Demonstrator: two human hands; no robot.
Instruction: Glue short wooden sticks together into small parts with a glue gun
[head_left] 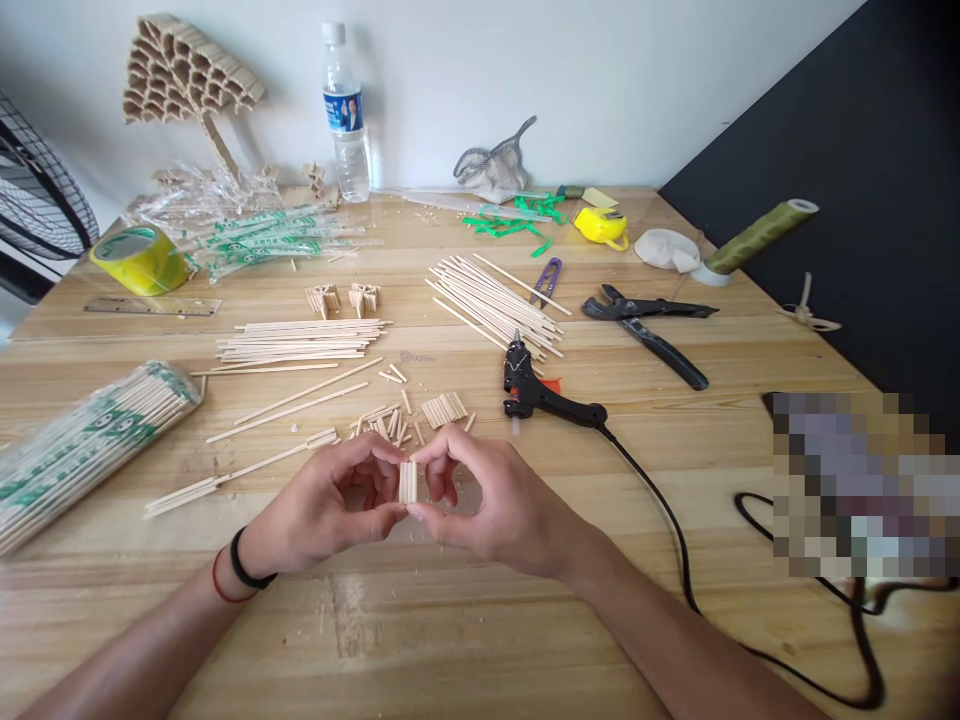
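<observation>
Between the fingertips of both hands stands a small bundle of short wooden stick pieces (407,482), lined up side by side. My left hand (341,490) pinches it from the left, thumb below and index finger above. My right hand (487,490) grips it the same way from the right. Just beyond the fingers lie loose cut stick pieces (386,424) and a flat row of short pieces (444,409). A black glue gun (551,398) rests on its side past my right hand, its cord trailing right. Long sticks (300,342) lie farther back on the left.
Another pile of long sticks (495,300) lies mid-table, near purple-handled snips (551,275) and black pliers (652,330). A bag of sticks (97,445) and yellow tape (139,260) sit left. A water bottle (345,120) and a stick-built model (184,70) stand by the wall.
</observation>
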